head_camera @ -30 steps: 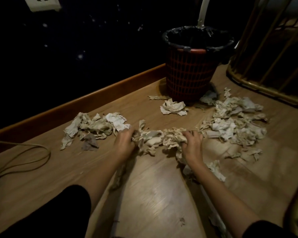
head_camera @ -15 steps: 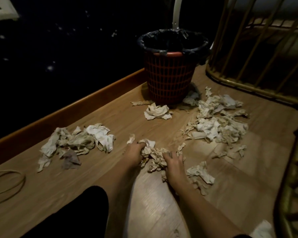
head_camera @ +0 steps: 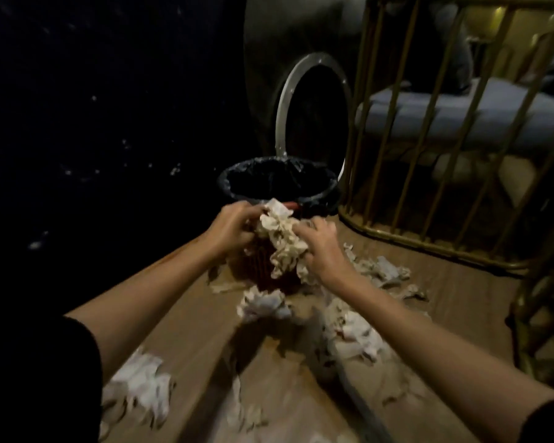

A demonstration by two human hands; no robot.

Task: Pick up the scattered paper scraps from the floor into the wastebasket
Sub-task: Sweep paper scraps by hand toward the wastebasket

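Note:
A bunch of crumpled paper scraps (head_camera: 282, 241) hangs between my two hands, raised off the floor just in front of the wastebasket's rim. My left hand (head_camera: 234, 223) grips its upper left side, my right hand (head_camera: 322, 247) grips its right side. The red mesh wastebasket (head_camera: 263, 273) has a black bag liner (head_camera: 279, 179) and stands right behind the bunch. More scraps lie on the wooden floor: a wad (head_camera: 263, 303) under my hands, a pile (head_camera: 352, 334) at the right, another pile (head_camera: 138, 388) at the lower left.
A brass-coloured barred frame (head_camera: 429, 155) stands to the right of the basket, with a second frame piece (head_camera: 531, 314) at the far right. A round metal-rimmed object (head_camera: 301, 100) leans behind the basket. The left side is a dark wall.
Both hands gathered the middle scraps together on the floor, then lifted the bunch up to the wastebasket. The view has tilted up and moved closer to the basket.

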